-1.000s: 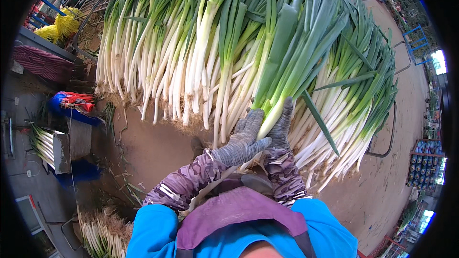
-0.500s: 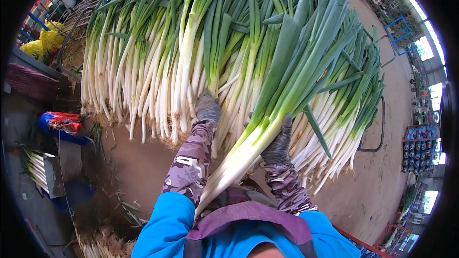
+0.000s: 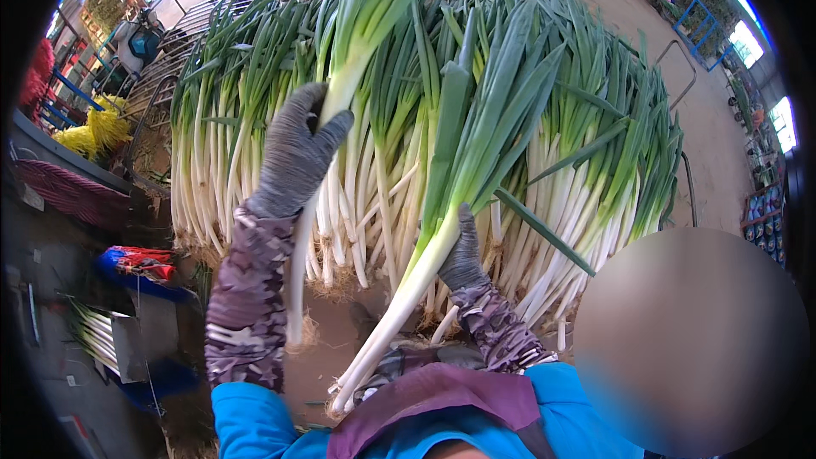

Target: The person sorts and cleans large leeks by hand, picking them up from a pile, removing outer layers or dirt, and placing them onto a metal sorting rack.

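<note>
My left hand (image 3: 296, 151), in a grey knit glove, is closed round a long leek (image 3: 302, 242) and holds it upright, its white stalk and roots hanging below the hand. My right hand (image 3: 463, 253), also gloved, grips a second leek (image 3: 408, 289) by its white stalk; this one slants from its roots near my chest up to its green leaves. Behind both hands lies a wide pile of leeks (image 3: 586, 204) with white stalks toward me and green tops away.
A red and blue bundle (image 3: 140, 262) lies at the left on the ground. A metal box (image 3: 136, 340) with a few leeks beside it stands at lower left. Yellow ties (image 3: 95, 132) sit at far left. Metal racks (image 3: 170, 51) stand behind the pile.
My left hand has risen from the pile with one leek in it. My right hand still holds the other leek, now drawn closer to my chest.
</note>
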A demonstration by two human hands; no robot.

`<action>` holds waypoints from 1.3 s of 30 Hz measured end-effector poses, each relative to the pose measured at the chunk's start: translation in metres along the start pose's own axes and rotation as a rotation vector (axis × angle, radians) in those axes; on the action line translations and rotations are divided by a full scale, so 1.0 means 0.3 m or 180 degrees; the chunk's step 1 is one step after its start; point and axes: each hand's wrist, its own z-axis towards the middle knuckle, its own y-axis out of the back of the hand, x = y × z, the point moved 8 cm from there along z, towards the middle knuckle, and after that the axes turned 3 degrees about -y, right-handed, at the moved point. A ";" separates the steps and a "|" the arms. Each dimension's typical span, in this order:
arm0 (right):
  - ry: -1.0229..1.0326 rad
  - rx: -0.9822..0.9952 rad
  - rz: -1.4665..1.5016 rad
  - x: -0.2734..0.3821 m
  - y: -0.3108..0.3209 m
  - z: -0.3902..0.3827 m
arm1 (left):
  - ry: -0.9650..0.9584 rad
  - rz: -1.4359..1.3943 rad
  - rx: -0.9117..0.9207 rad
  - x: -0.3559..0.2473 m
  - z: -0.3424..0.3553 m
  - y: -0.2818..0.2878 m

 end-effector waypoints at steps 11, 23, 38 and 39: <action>-0.0200 0.0140 0.0053 -0.087 -0.009 0.029 | -0.0559 0.0387 0.0750 -0.362 -0.163 -0.240; 0.0700 0.0342 -0.0070 -0.048 0.043 0.073 | 0.0265 0.0707 0.0951 0.017 -0.629 -0.448; 0.1226 0.0269 -0.0891 -0.005 -0.030 -0.064 | 0.1405 -0.1353 0.0847 0.212 -0.705 -0.515; 0.1423 0.0258 -0.1157 0.006 -0.051 -0.090 | 0.1491 -0.1488 0.0804 0.201 -0.714 -0.515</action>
